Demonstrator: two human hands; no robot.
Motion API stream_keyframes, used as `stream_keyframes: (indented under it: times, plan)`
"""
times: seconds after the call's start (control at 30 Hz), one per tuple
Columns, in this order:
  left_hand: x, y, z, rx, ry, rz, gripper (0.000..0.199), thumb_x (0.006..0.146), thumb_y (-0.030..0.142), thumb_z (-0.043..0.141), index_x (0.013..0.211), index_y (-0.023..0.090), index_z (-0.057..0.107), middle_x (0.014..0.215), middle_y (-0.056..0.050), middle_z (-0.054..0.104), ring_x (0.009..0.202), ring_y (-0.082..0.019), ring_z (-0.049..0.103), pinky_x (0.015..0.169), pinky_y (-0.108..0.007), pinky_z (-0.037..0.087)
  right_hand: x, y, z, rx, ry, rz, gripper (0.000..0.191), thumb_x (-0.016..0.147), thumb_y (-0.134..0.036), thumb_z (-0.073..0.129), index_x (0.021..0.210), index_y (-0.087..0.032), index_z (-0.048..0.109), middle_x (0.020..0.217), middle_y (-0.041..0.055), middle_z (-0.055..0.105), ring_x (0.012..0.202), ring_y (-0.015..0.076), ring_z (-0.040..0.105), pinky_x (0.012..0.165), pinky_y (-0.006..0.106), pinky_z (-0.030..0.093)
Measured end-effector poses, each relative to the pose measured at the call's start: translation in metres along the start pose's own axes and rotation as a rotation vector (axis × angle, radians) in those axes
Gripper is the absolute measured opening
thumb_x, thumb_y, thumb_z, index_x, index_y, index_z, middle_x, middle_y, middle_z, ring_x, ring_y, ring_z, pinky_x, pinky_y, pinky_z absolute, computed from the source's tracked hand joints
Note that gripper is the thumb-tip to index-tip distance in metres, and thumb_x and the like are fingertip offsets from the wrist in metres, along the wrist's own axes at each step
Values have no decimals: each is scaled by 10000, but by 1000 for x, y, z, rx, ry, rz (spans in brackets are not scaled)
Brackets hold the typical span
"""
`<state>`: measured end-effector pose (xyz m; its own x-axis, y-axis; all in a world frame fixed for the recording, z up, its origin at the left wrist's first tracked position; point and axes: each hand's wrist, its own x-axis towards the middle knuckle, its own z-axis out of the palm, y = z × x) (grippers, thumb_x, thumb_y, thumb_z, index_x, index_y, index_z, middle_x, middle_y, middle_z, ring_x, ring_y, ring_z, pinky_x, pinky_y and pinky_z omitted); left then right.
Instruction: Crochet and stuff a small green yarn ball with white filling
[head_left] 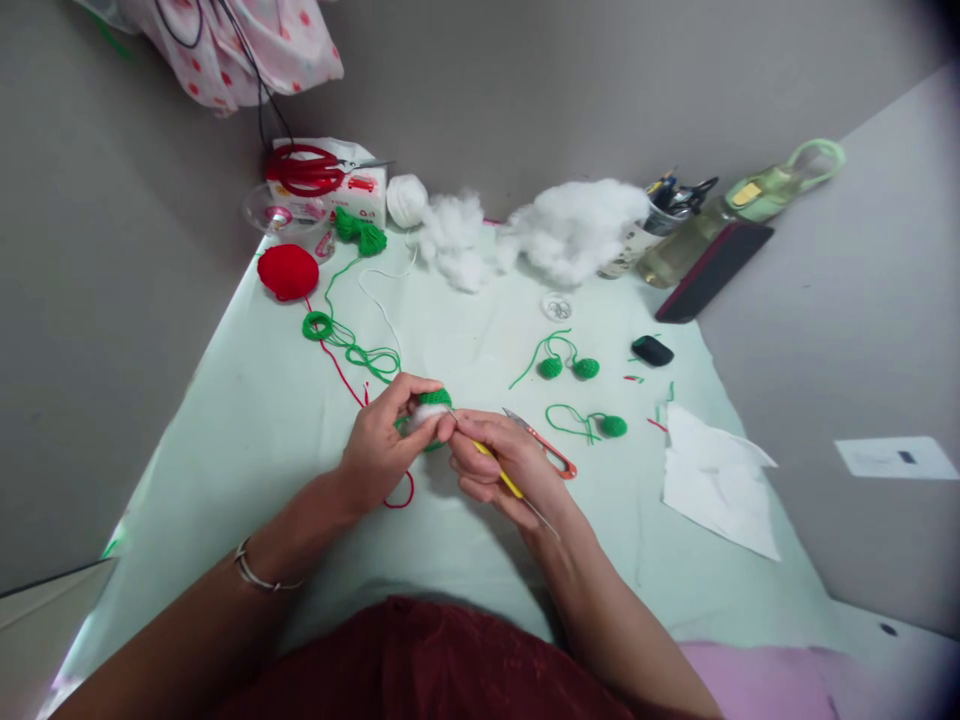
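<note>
Between the fingers of my left hand point(386, 435) is a small crocheted piece point(433, 399), green on top with white below. Whether the white is yarn or stuffing I cannot tell. My right hand point(499, 455) is closed around a crochet hook point(501, 472) with a yellow grip, its tip touching the piece. Beside that hand lie orange-handled thread snips point(559, 460), partly covered by it. Green yarn point(371, 358) and red yarn point(341, 370) trail over the table to the left hand's far side.
Several green crocheted balls point(613, 426) with yarn tails lie at the right. White stuffing point(577, 230), a pen cup point(634, 240), a bottle point(686, 240) and a dark phone-like slab point(712, 272) line the back. Red yarn point(288, 272) and red scissors point(307, 170) are back left; torn paper point(716, 485) lies right.
</note>
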<state>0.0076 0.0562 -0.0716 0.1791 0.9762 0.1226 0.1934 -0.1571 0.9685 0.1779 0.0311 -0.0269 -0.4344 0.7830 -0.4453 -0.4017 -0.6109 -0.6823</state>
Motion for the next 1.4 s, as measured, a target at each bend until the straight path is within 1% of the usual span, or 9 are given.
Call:
stream_keyframes:
  times: [0.17, 0.3, 0.47, 0.63, 0.83, 1.03, 1.17, 1.23, 1.4]
  plan:
    - [0, 13, 1, -216, -99, -113, 242, 978, 358, 610, 1174, 224, 658, 812, -2, 685, 742, -172, 656, 703, -296, 538, -2, 4, 2, -90, 37, -109, 215, 940, -345, 617, 837, -161, 657, 471, -112, 354, 420, 51, 166, 411, 197, 177]
    - [1, 17, 2, -226, -78, -119, 161, 920, 276, 655, 1071, 218, 657, 707, 31, 635, 674, -162, 615, 671, -289, 520, -5, 6, 4, -218, 69, -132, 215, 968, -360, 557, 867, -182, 621, 492, -107, 368, 434, 70, 222, 433, 214, 200]
    - [2, 16, 6, -231, -74, -165, 67, 875, 197, 613, 937, 216, 633, 637, 56, 606, 596, -142, 569, 607, -268, 480, -15, 11, 14, -762, 188, -312, 246, 1039, -341, 428, 866, -205, 539, 608, -69, 404, 553, 107, 347, 542, 245, 290]
    - [4, 15, 8, -228, -88, -163, 85, 818, 172, 595, 885, 206, 635, 669, 50, 599, 604, -142, 574, 602, -267, 479, -17, 21, 19, -1176, 244, -402, 141, 1014, -242, 393, 889, -225, 457, 629, -71, 382, 525, 114, 293, 566, 290, 227]
    - [-1, 13, 2, -220, -65, -132, 190, 900, 219, 597, 1070, 206, 679, 720, 51, 596, 553, -114, 481, 581, -263, 426, -18, 14, 15, -764, 87, -308, 242, 1072, -336, 401, 920, -209, 540, 645, -67, 411, 575, 104, 378, 570, 238, 321]
    - [-1, 4, 8, -242, -63, -193, 144, 883, 270, 672, 1013, 213, 698, 887, -12, 724, 773, -168, 651, 746, -292, 513, -12, -1, -12, -445, -94, -70, 247, 1037, -341, 511, 941, -158, 646, 541, -101, 382, 470, 71, 272, 454, 222, 231]
    - [9, -8, 5, -285, -13, -245, 193, 943, 367, 617, 1061, 214, 610, 670, 28, 661, 684, -190, 698, 741, -328, 566, -10, 4, -13, -261, -502, 196, 244, 986, -333, 582, 967, -115, 690, 516, -108, 382, 424, 66, 283, 434, 238, 238]
    - [13, -11, 1, -315, 26, -254, 230, 944, 392, 625, 1086, 219, 575, 757, 26, 671, 687, -174, 711, 769, -338, 592, -13, 6, -8, -307, -595, 229, 253, 1003, -344, 584, 1016, -115, 691, 539, -98, 414, 455, 69, 343, 472, 237, 281]
    - [12, -3, -1, -297, -20, -169, 230, 914, 388, 678, 1063, 215, 655, 987, -25, 655, 801, -165, 692, 768, -322, 621, -13, 2, -10, -305, -105, -207, 260, 1031, -427, 556, 1071, -187, 646, 663, -59, 553, 477, 72, 420, 487, 237, 346]
